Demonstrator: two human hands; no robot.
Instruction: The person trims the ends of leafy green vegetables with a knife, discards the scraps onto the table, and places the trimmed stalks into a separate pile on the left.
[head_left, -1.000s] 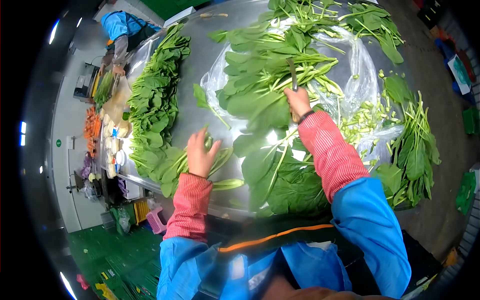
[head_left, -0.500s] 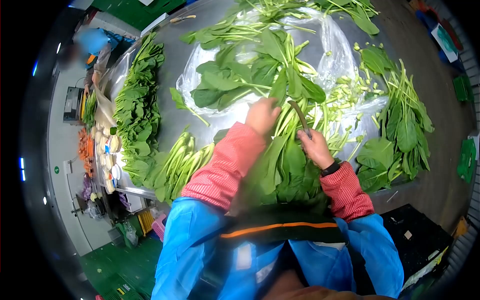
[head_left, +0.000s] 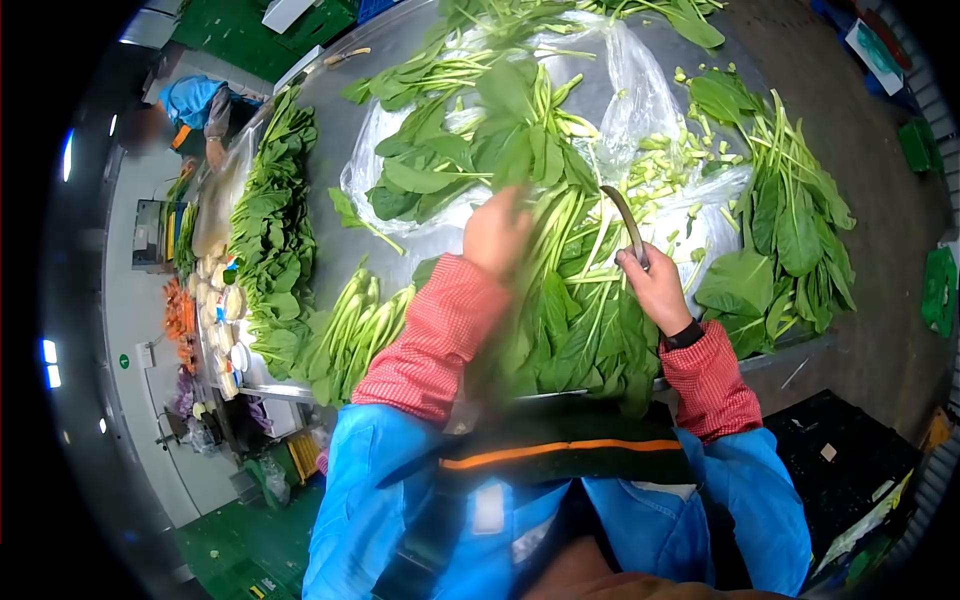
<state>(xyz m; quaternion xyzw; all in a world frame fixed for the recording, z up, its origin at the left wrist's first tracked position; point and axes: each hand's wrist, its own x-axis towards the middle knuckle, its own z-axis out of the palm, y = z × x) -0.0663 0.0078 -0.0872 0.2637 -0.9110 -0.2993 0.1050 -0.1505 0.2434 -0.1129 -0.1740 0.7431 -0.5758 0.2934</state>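
My right hand [head_left: 660, 287] is closed around the handle of a curved, sickle-like knife [head_left: 624, 214], its blade pointing up and to the left. Under it lies a pile of long-stemmed leafy greens [head_left: 590, 335], stems towards the middle of the table and leaves towards my apron. My left hand [head_left: 497, 236] is at the left side of this pile, beside the stems. Motion smears its fingers, and whether they grip a stalk cannot be made out. Just beyond it, more leafy greens [head_left: 430, 165] rest on clear plastic sheeting [head_left: 640, 85].
Cut stem pieces [head_left: 665, 165] litter the plastic. Greens lie along the right [head_left: 800, 220], in a long row at the left [head_left: 275, 200], and front left [head_left: 360, 330]. Another knife [head_left: 347, 56] sits at the far edge. A person in blue [head_left: 195, 100] stands beyond the left side.
My left hand has shifted left, away from the knife. The knife and right hand have moved slightly right, and the blade shows more fully. The view has turned a little.
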